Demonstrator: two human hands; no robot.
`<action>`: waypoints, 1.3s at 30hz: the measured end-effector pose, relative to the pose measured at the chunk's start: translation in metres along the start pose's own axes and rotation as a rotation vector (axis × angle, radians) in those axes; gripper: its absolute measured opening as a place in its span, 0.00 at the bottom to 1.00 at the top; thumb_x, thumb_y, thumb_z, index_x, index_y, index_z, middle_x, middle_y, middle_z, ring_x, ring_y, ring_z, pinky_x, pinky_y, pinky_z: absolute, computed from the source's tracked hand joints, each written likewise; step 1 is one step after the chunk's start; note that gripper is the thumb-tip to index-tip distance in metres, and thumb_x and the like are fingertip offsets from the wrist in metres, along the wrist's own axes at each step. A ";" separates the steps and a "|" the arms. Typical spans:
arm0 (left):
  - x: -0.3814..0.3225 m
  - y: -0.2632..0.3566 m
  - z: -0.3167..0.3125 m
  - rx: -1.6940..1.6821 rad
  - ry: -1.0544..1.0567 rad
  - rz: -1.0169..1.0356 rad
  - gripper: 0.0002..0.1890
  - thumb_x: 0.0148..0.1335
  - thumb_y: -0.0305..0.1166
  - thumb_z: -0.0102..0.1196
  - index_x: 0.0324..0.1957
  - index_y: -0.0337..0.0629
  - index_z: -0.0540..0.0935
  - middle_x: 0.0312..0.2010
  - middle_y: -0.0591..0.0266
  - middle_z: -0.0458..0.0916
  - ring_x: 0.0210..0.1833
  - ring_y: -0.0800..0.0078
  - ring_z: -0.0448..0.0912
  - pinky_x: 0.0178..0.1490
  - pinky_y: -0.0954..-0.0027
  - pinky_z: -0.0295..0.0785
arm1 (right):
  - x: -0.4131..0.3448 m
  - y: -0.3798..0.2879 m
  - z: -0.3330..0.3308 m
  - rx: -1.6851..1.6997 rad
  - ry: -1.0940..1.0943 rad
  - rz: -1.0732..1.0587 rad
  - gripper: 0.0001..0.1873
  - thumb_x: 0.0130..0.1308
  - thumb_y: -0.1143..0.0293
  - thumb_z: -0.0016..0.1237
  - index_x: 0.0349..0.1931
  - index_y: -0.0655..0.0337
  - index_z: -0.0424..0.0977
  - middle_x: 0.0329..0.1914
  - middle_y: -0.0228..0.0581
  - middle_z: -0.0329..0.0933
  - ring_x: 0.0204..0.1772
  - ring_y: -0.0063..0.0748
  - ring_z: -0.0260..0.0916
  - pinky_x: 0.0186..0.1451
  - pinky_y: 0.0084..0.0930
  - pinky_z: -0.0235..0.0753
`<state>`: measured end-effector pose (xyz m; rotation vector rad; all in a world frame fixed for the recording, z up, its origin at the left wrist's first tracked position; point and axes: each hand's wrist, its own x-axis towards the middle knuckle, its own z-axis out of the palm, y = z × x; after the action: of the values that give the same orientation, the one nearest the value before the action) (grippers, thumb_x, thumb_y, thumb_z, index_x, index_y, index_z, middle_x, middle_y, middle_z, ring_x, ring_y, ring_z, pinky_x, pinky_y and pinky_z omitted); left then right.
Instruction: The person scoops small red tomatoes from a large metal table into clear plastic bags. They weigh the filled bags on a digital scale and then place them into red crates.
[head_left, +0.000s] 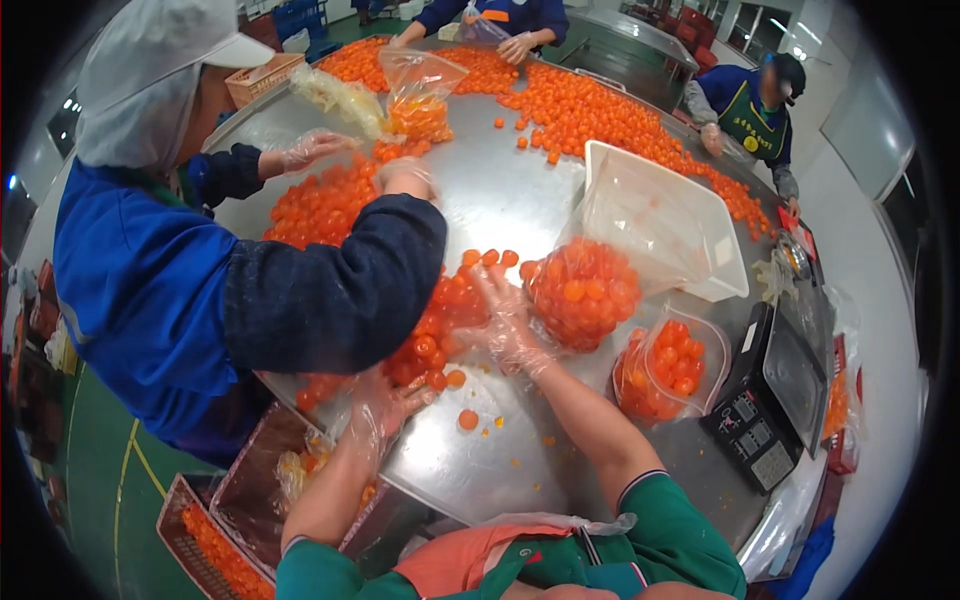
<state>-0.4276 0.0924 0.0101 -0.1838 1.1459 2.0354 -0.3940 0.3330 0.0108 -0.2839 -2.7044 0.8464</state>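
Both my hands wear clear plastic gloves. My right hand (508, 322) is spread at the right edge of a pile of round orange balls (425, 346), which look like salted egg yolks. At the pile's near side, my left hand (379, 411) has its fingers apart, touching or very close to the yolks. Neither hand grips anything that I can see. Just right of my right hand, a clear plastic bag (583, 292) bulges with yolks. Farther right stands a smaller, open-topped bag (671, 371) of yolks. One loose yolk (468, 419) lies between my forearms.
A co-worker's dark sleeve (330, 285) crosses over the pile on the left. A white plastic tub (667, 217) lies tilted beyond the full bag. At right sits a black weighing scale (772, 390). Crates (255, 480) stand below the steel table's (480, 480) left edge. More co-workers stand opposite.
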 end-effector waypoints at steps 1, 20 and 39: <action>0.004 0.005 0.008 -0.107 -0.003 -0.049 0.36 0.64 0.60 0.47 0.67 0.48 0.62 0.63 0.51 0.66 0.64 0.47 0.64 0.63 0.37 0.63 | 0.006 0.001 0.005 0.086 -0.002 0.023 0.54 0.45 0.47 0.66 0.71 0.55 0.53 0.75 0.59 0.45 0.75 0.59 0.44 0.75 0.49 0.46; -0.039 -0.063 0.084 -0.401 -0.145 0.179 0.31 0.64 0.55 0.46 0.60 0.42 0.70 0.57 0.56 0.73 0.59 0.60 0.72 0.63 0.58 0.70 | -0.098 -0.062 0.002 0.597 0.363 -0.115 0.26 0.52 0.58 0.62 0.50 0.57 0.74 0.52 0.43 0.73 0.58 0.44 0.69 0.63 0.38 0.65; -0.021 -0.087 0.341 -0.220 -0.705 -0.072 0.17 0.67 0.39 0.48 0.52 0.41 0.75 0.50 0.57 0.78 0.53 0.64 0.77 0.58 0.62 0.74 | -0.130 0.007 -0.237 0.482 0.956 0.058 0.14 0.60 0.65 0.58 0.42 0.64 0.77 0.37 0.40 0.80 0.38 0.25 0.75 0.45 0.23 0.76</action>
<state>-0.2728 0.3714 0.1610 0.3589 0.4694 1.9170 -0.1926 0.4275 0.1650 -0.4957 -1.5755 1.0044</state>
